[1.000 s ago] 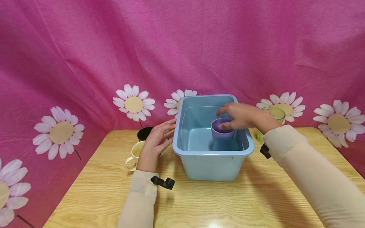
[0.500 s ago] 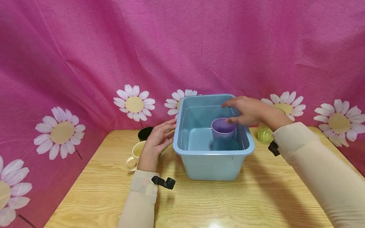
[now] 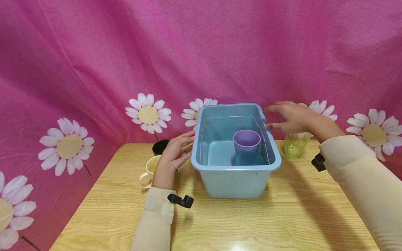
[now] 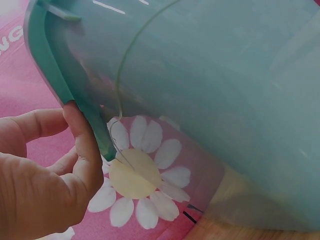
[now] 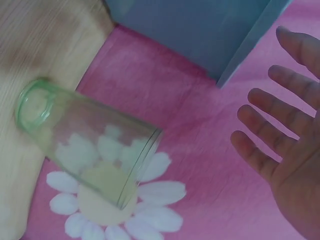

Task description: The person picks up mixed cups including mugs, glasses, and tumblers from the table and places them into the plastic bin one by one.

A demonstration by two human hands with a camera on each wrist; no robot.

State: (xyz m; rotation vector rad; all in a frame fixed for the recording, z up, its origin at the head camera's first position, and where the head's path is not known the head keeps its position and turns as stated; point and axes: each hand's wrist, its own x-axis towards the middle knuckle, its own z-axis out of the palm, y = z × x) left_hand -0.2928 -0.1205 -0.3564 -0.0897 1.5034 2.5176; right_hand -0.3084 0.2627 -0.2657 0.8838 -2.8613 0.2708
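A blue plastic basin stands on the table. It holds a purple cup and, in front of that, a round teal vessel partly hidden by the near rim. With its fingertips at the basin's left rim, my left hand steadies the side; the left wrist view has these fingers against the rim. Just outside the right rim hovers my right hand, fingers spread and holding nothing. Below it is a clear yellow-green glass, upright, its top overlapped by the hand; the right wrist view shows the glass apart from the fingers.
Left of the basin, a pale yellow mug and a black cup stand partly behind my left hand. Wooden tabletop stretches toward me. A pink cloth with daisies hangs close behind the basin.
My right hand has risen off the purple cup, leaving it in the basin, and moved right past the rim to above the glass. The left hand stays at the left rim.
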